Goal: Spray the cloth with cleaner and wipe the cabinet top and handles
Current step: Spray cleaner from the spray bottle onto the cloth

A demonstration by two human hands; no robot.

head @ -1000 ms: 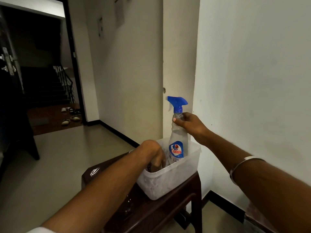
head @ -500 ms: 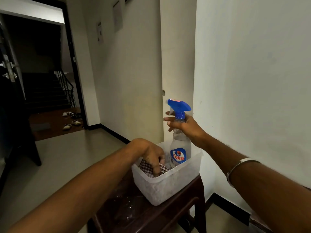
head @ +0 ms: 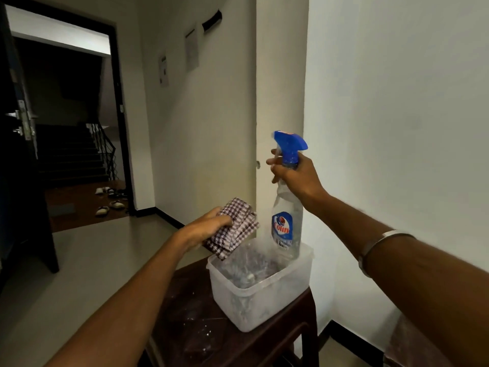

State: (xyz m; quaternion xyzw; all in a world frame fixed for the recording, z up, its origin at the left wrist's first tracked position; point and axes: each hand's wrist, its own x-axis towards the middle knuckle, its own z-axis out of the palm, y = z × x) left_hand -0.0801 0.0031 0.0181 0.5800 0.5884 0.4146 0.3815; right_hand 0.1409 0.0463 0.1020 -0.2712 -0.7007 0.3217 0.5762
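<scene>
The right hand (head: pixel 296 176) is gripping the spray bottle (head: pixel 285 215) by its neck, directly under the blue trigger head (head: pixel 289 144). Its fingers (head: pixel 274 161) are curling round the neck and reaching forward toward the trigger; whether one is actually pressing the trigger cannot be told, as that area is blurred. The bottle is standing upright in the air, its base hanging just above the rim of the translucent plastic tub (head: pixel 262 295) at the tub's far right corner. The blue label is facing the camera. A metal bangle (head: pixel 381 241) is sitting on the right forearm.

The left hand (head: pixel 209 227) is holding the checked cloth (head: pixel 235 226), which is folded into a thick pad. The fingers are closing over its near edge, thumb on top, with the rest of the cloth projecting past the hand toward the bottle. The cloth is hanging above the tub's left rim, just beside the bottle but apart from it.

The tub is resting on a dark wooden table (head: pixel 201 321) against the white wall (head: pixel 397 102). The table surface is showing pale specks and smears. Shoes (head: pixel 111 202) are lying on the floor by the doorway at left.
</scene>
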